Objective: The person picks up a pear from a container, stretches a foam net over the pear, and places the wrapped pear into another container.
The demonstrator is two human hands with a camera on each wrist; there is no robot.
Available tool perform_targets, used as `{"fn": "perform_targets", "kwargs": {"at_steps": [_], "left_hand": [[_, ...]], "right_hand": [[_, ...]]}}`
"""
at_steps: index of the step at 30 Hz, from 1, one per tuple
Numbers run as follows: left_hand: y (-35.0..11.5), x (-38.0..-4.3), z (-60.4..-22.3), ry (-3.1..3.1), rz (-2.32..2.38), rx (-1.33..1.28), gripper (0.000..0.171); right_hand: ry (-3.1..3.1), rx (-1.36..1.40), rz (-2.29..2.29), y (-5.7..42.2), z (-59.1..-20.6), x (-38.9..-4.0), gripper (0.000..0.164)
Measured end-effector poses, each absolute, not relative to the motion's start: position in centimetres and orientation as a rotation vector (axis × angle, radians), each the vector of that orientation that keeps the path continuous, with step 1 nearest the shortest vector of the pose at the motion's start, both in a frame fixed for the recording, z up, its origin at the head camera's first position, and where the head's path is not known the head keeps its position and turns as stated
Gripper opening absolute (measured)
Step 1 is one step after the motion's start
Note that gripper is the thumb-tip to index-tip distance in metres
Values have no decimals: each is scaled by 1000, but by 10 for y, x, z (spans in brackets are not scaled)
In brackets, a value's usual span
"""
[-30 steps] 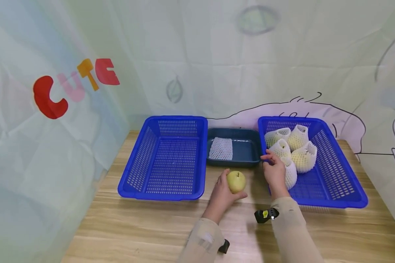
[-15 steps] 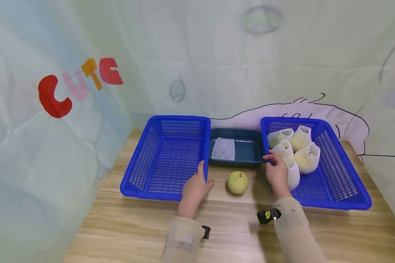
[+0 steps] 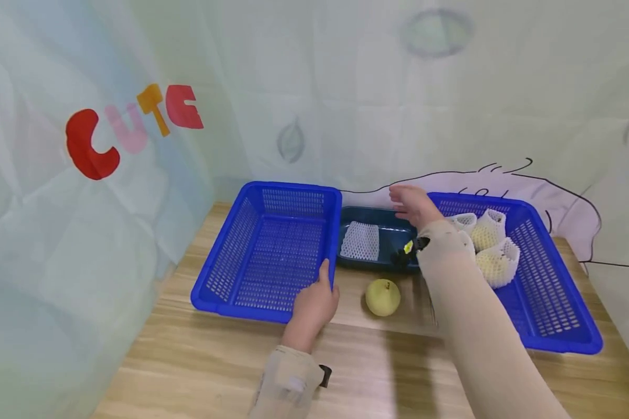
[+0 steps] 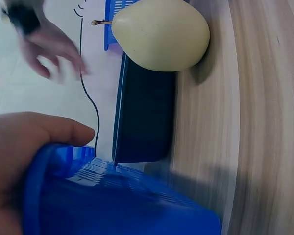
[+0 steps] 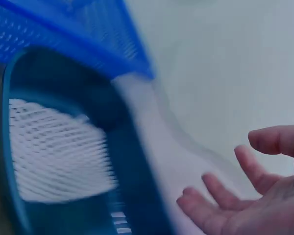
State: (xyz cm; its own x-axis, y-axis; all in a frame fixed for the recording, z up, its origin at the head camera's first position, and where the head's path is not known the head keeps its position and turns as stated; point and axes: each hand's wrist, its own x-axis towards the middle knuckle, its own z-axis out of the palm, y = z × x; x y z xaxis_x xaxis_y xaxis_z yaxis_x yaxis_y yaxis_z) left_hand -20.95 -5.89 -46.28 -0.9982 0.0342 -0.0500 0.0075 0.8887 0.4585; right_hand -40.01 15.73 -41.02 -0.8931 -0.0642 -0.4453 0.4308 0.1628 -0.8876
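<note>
My left hand (image 3: 314, 305) grips the near right rim of the left blue basket (image 3: 264, 314); the left wrist view shows the thumb (image 4: 68, 131) over the rim, the other fingers mostly hidden. Over the back of the dark teal tray (image 3: 393, 233), my right hand (image 3: 414, 205) is raised with nothing in it, fingers spread and relaxed in the right wrist view. Inside the tray lies a white foam net sleeve (image 3: 360, 240). A bare yellow-green pear (image 3: 382, 298) stands on the table in front of the tray, stem up, apart from both hands.
At the right, a second blue basket (image 3: 582, 326) holds several pears in white foam nets (image 3: 498, 263), partly hidden by the right forearm. The wooden table (image 3: 199, 372) meets a patterned curtain (image 3: 314, 105) at the back and left.
My left hand let go of the pear and moved left to the left basket's rim. The right hand left the right basket's edge, moving up and left over the tray.
</note>
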Motion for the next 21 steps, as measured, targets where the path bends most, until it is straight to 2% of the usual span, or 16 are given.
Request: {"fn": "perform_targets", "kwargs": {"at_steps": [3, 6, 12, 14, 17, 21], "left_hand": [[-62, -208, -462, 3015, 715, 48, 57], [-64, -207, -461, 3021, 710, 57, 57], [-58, -206, -461, 3028, 676, 59, 57], [-59, -206, -460, 3037, 682, 62, 56], [-60, -205, -460, 3044, 702, 58, 56], [-62, -203, -462, 3046, 731, 34, 55]], "right_hand": [[1919, 528, -1778, 154, -468, -443, 67], [1884, 636, -1708, 139, -493, -445, 74], [2002, 674, -1518, 115, -470, -399, 57], [2001, 633, -1508, 108, -464, -391, 54], [2060, 421, -1380, 101, -463, -386, 45], [2259, 204, -1130, 97, -468, -386, 15]]}}
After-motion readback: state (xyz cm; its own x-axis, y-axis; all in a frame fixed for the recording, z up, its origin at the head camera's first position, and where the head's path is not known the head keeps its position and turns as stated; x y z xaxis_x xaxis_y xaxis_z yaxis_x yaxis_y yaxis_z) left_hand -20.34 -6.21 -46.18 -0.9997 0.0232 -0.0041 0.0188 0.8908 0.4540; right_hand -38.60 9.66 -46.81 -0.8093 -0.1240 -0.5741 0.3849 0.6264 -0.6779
